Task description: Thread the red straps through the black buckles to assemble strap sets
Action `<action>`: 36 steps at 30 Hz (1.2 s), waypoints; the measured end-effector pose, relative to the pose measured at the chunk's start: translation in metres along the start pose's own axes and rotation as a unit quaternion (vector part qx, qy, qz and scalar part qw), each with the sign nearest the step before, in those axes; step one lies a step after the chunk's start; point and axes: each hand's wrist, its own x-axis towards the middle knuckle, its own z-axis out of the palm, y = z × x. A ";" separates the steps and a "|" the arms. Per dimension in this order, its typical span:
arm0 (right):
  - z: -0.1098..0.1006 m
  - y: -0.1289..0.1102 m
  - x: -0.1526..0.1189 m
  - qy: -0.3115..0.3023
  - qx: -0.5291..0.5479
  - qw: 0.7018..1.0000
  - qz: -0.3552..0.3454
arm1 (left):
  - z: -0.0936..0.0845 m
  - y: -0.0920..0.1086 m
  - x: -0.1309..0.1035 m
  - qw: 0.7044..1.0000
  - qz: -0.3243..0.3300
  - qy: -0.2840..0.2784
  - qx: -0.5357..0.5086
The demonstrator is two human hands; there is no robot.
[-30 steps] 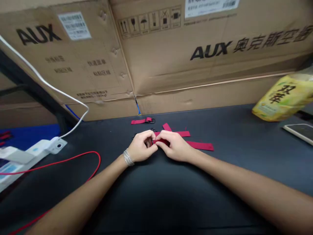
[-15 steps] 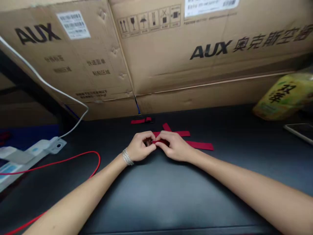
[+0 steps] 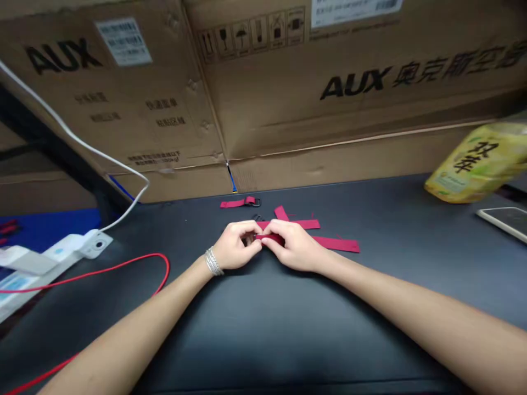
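Note:
My left hand [image 3: 237, 244], with a bracelet at the wrist, is closed at the left end of a red strap [image 3: 270, 238]. My right hand [image 3: 293, 245] pinches the same strap just beside it, and the fingertips of both hands nearly touch. A small dark piece shows between the fingertips, too small to make out. Other red strap pieces [image 3: 337, 244] lie on the black table behind and to the right of my right hand. Farther back lies a short red strap with a black buckle [image 3: 252, 202]. Dark rings [image 3: 258, 218] sit just behind my left hand.
Cardboard boxes [image 3: 263, 126] stand along the back of the black table [image 3: 296, 334]. A white power strip [image 3: 61, 249] and a red cable [image 3: 135, 258] are at the left. A yellow bottle [image 3: 473, 164] and a phone [image 3: 508, 218] are at the right.
Both hands stay almost where they were, still at the red strap. My left hand has shifted very slightly.

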 end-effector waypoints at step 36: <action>0.000 -0.008 -0.002 0.149 -0.173 0.973 -0.033 | 0.001 0.002 0.002 0.985 -0.078 0.067 -0.137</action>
